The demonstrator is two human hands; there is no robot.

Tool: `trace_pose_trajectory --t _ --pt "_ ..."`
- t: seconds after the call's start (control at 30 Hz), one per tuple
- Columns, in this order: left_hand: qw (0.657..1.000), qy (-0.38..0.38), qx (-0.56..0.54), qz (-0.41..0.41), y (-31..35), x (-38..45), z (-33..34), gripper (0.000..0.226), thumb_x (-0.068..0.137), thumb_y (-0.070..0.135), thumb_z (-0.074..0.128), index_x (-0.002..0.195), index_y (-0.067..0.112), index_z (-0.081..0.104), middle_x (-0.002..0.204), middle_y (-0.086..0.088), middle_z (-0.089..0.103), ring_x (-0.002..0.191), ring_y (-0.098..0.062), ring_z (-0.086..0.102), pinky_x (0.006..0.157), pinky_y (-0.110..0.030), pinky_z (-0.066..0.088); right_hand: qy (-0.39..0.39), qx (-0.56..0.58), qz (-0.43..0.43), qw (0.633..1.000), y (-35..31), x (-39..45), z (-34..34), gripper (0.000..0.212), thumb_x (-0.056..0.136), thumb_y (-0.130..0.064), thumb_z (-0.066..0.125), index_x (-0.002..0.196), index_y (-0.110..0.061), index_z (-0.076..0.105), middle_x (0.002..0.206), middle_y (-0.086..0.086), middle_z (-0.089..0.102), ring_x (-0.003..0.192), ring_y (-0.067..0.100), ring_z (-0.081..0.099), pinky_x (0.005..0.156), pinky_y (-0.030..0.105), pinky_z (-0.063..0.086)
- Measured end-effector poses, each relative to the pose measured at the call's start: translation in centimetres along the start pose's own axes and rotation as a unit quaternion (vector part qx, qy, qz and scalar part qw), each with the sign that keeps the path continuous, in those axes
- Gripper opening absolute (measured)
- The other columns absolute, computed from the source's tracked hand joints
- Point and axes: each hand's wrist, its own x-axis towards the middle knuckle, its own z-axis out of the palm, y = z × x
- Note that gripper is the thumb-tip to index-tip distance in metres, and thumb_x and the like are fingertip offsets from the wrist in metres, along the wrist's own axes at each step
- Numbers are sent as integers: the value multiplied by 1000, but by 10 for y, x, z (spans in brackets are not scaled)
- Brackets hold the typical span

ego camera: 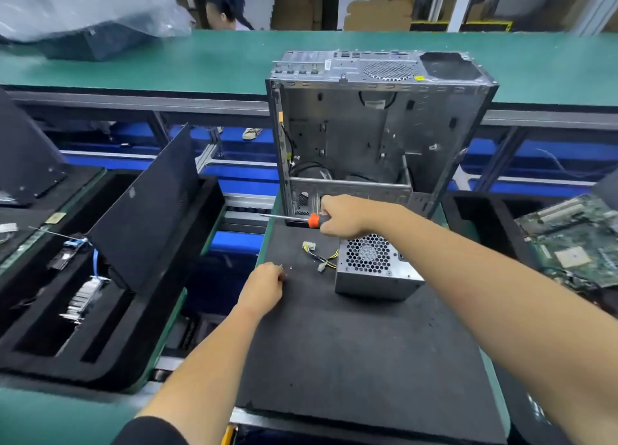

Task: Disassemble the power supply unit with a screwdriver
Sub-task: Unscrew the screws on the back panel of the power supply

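A grey metal power supply unit (374, 270) with a honeycomb fan grille lies on the black foam mat (351, 351), its yellow and black cables (319, 255) trailing to the left. My right hand (344, 215) grips a screwdriver (302, 219) with an orange and black handle, its shaft pointing left, just in front of the empty computer case (378, 133). My left hand (262, 285) rests on the mat left of the unit, fingers curled over small screws (290, 268); whether it holds one is hidden.
Black foam trays (83, 294) with parts sit to the left, a leaning black panel (150, 204) among them. A green motherboard (575, 240) lies at the right. A green conveyor (200, 60) runs behind, and a person stands beyond it.
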Motion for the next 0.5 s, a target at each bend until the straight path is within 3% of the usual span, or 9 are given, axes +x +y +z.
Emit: trace_pose_trajectory --t 0.3,0.37,0.43,0.5 --pt "998 23 -66 3 -4 4 -2 27 79 -6 49 91 9 69 93 -6 64 87 -23 61 82 -34 51 3 -6 -14 1000 9 7 -4 17 86 -25 55 85 -11 46 83 12 53 69 24 42 58 33 30" --pt "992 65 -109 -15 -1 5 -10 25 80 -5 49 86 12 65 87 -2 63 74 -9 59 73 -20 50 16 -3 -15 1000 14 2 -11 17 86 -27 56 87 -12 48 85 10 56 70 23 45 58 32 33" --pt "975 133 -175 -40 9 8 -23 23 84 -1 49 86 20 59 79 5 59 63 0 54 58 -4 39 35 -5 -12 999 21 -8 -22 18 86 -28 59 87 -11 52 84 6 57 68 20 46 57 30 34" --pt "954 166 -245 -43 25 12 -37 24 85 5 53 99 24 54 80 9 55 66 -3 51 55 -6 36 45 4 0 999 29 -21 -37 19 84 -27 63 86 -8 60 77 5 63 59 15 51 52 25 38"
